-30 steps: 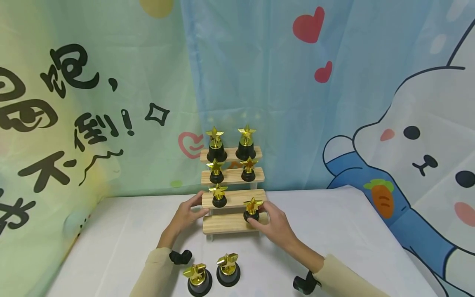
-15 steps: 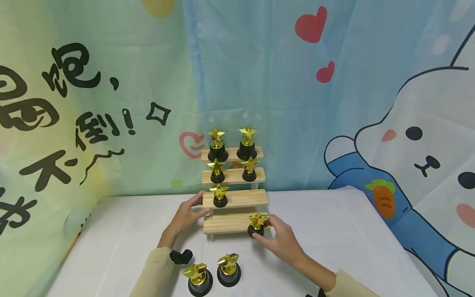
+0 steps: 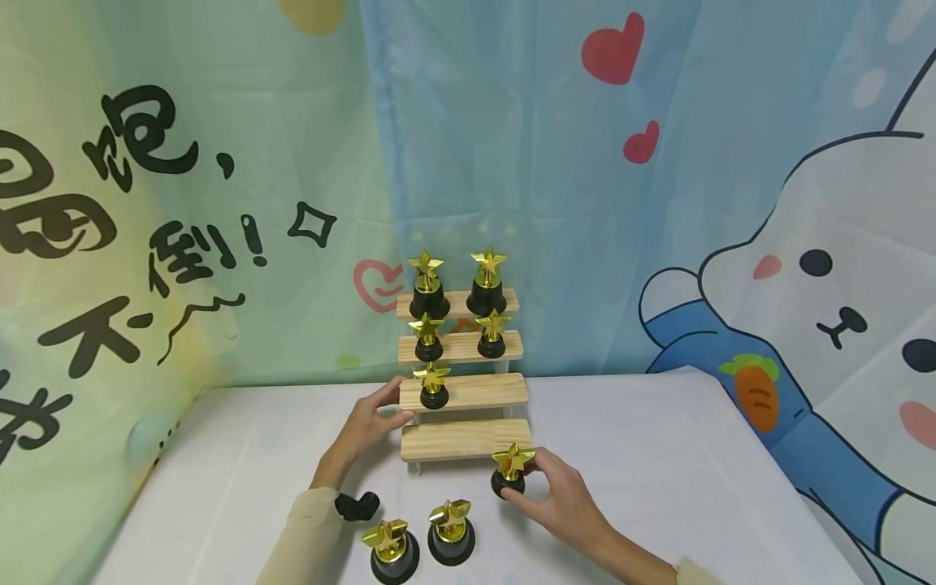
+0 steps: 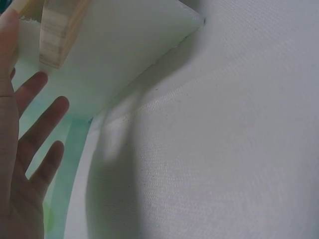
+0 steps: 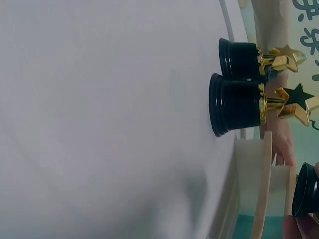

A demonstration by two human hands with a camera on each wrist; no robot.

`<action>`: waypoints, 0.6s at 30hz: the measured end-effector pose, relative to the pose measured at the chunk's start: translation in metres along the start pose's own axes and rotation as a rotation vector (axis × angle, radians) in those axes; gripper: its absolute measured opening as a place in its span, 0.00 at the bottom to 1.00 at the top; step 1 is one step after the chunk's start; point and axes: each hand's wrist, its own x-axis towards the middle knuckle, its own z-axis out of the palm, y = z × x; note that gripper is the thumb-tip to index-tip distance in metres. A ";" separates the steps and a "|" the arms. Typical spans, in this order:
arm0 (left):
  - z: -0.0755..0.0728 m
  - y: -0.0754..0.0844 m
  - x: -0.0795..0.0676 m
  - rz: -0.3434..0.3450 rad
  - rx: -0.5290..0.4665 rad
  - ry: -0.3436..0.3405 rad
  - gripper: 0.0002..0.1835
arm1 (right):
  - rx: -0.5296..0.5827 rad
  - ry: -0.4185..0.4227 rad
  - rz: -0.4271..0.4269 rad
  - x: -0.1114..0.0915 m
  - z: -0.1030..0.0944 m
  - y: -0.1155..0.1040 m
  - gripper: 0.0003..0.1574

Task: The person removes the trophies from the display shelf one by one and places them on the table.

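With my right hand (image 3: pixel 566 497) I pinch a small star trophy (image 3: pixel 511 465) between thumb and fingers, gold star upward, black base below. It is upright, just in front of the right end of the lowest board of the wooden stand (image 3: pixel 457 439); in the right wrist view its base looks raised off the white tablecloth (image 3: pixel 658 504).

My left hand (image 3: pixel 370 420) is at the left end of the second board from the bottom. Its fingers are spread and fairly straight (the left wrist view shows this best), and I cannot tell how firmly they touch the wood.

Two larger trophies (image 3: pixel 451 533) stand close together on the cloth in front of the stand, between my arms. On the stand itself, two trophies with tall bases (image 3: pixel 487 284) are on the top board, two smaller ones (image 3: pixel 491 335) on the next board down, and a single one (image 3: pixel 434 387) at the left on the board below that. A printed backdrop (image 3: pixel 512 162) hangs behind.
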 end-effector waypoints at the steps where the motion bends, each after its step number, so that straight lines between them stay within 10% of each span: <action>1: 0.000 -0.001 0.000 0.005 0.006 -0.001 0.38 | 0.001 -0.005 0.003 -0.002 0.000 0.000 0.19; 18: -0.004 0.014 -0.004 0.047 -0.005 -0.018 0.38 | -0.003 -0.048 -0.060 -0.027 0.010 0.012 0.20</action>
